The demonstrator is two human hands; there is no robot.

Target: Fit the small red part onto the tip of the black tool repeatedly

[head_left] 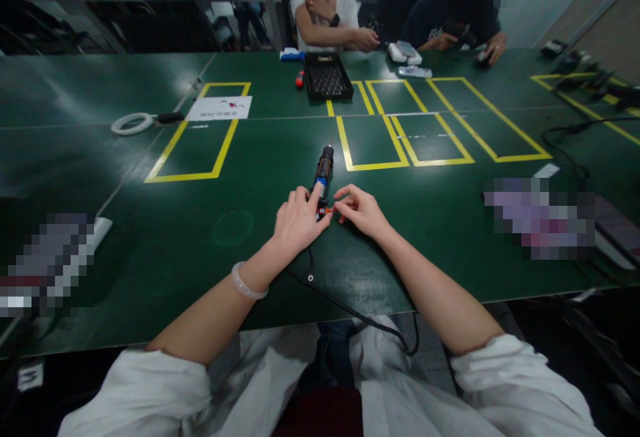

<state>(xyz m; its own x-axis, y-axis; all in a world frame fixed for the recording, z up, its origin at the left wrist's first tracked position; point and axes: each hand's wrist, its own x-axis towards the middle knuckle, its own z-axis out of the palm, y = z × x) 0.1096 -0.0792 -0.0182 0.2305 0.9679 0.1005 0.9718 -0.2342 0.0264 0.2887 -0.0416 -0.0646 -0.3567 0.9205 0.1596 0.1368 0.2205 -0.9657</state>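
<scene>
A black electric screwdriver (pixel 323 166) with a blue band lies on the green table (pixel 165 237), its tip pointing away from me. Its black cable (pixel 350 309) runs back over the table's near edge. My left hand (pixel 297 220) rests just below the tool's rear end, fingers curled, a pale bangle on the wrist. My right hand (pixel 361 211) sits to the right, its fingertips pinched. Between both hands is a small red and black part (pixel 324 211), gripped from both sides.
Yellow tape rectangles (pixel 200 130) mark the table. A black tray (pixel 327 77), a white paper (pixel 220 108) and a white ring with a handle (pixel 134 122) lie farther off. Two people sit across the table. A black cord (pixel 565 140) lies at the right.
</scene>
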